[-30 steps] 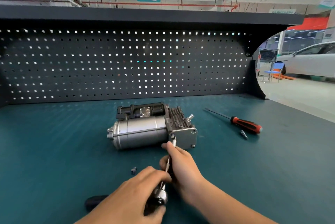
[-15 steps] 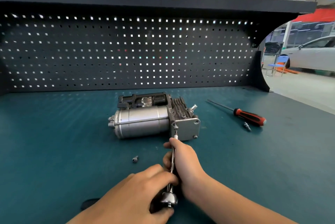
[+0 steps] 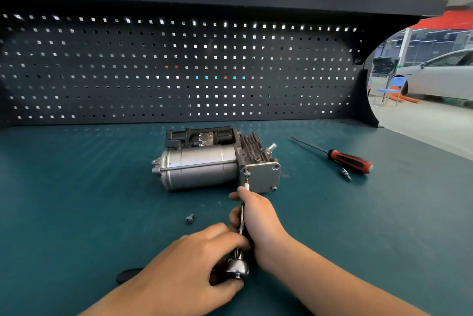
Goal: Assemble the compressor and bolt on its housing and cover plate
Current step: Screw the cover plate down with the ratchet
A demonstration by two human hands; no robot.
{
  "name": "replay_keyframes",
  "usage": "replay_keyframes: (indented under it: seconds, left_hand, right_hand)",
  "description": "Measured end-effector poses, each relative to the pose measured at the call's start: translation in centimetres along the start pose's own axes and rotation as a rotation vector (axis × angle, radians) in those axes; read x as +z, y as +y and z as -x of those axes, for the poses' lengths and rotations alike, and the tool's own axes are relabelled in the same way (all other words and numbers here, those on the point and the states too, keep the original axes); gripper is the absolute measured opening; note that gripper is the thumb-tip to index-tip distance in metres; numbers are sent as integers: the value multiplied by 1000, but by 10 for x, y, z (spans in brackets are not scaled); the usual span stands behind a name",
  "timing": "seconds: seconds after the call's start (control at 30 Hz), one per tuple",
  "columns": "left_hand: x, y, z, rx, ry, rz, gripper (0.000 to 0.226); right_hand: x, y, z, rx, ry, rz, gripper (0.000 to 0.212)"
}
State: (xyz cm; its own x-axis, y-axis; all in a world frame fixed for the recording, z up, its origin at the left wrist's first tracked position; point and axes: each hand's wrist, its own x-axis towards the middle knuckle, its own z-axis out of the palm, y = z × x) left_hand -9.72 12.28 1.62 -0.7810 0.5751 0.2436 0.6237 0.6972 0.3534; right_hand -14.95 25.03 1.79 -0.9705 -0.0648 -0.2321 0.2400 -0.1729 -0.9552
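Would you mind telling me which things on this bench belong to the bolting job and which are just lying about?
In use: compressor; cover plate; ratchet driver, gripped by left hand and right hand; loose bolt, probably next.
Lying about: red-handled screwdriver; small bit beside it.

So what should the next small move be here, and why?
Probably swing the ratchet with the left hand to run the bolt in. The right hand pinches the extension shaft, whose tip sits on that bolt at the upper-left corner of the cover plate, and the bolt looks proud of it.
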Motion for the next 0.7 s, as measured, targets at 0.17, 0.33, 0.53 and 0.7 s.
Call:
replay_keyframes:
  seconds: [0.17, 0.33, 0.53, 0.7]
  left_hand:
    - [0, 2, 0, -12, 16, 7, 48]
    - [4, 4, -2, -19, 31, -11, 65]
    - [7, 7, -3, -21, 54, -29, 58]
    - [5, 5, -4, -27, 81, -64, 39]
  right_hand:
    - [-1, 1, -1, -25, 8, -3, 19]
    - [-4, 0, -2, -20, -28, -13, 23]
    - [-3, -3, -1, -36, -77, -12, 26]
    - [-6, -6, -8, -30, -63, -48, 27]
